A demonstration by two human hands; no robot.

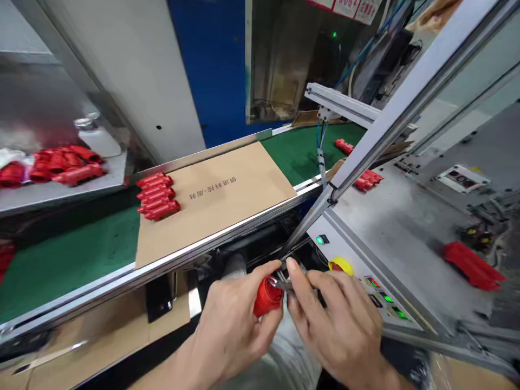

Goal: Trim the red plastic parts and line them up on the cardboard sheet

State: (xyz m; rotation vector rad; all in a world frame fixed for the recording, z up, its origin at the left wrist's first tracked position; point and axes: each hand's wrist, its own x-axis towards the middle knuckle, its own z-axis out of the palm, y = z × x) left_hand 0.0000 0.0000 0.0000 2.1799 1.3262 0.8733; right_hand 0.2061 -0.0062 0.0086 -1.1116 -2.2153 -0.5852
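My left hand (231,314) is closed round a red plastic tube-like part (267,299), its open round end turned up and to the right. In my right hand (337,319) is a slim dark metal tool (283,285), pinched between thumb and fingers. The tool's bright tip is at the rim of the part's opening; whether it reaches inside I cannot tell. Most of the tool is hidden by my fingers. Both hands are close together in front of the conveyor. On a cardboard sheet (227,189) lie several similar red parts (156,196) side by side.
The cardboard sheet rests on a green conveyor belt (81,260) with metal rails. More red parts (67,162) and a white bottle (97,136) are on the left shelf. At right stand a slanted aluminium post (382,130), a panel with a yellow-ringed button (341,265), and a machine table (402,222).
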